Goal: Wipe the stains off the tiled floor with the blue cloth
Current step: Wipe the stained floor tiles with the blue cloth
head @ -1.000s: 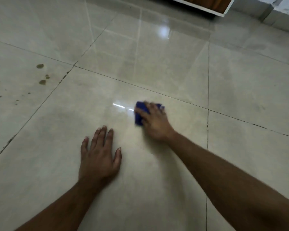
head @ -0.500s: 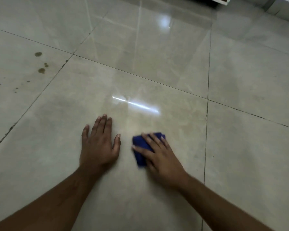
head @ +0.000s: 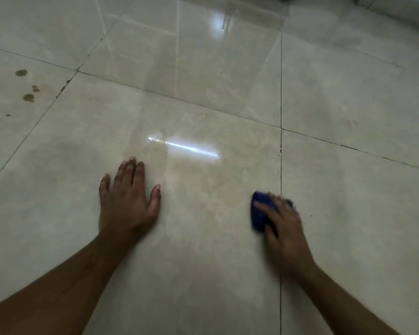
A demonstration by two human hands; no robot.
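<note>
your right hand [head: 284, 228] is pressing the cloth [head: 258, 215] flat against the floor [head: 348, 105], fingers spread over it, right by a grout line; it is blurred, so how the cloth is folded is hard to tell. your left hand [head: 127, 201] is lying open and empty on the tile, well apart from the right, bracing you. the cloth is looking soft, light and bunched, so it is probably best pinned under the palm, not pinched at an edge. you are working with one cloth and two hands. about three larger brown stains [head: 28, 97] and a few specks are sitting on the far-left tile.
</note>
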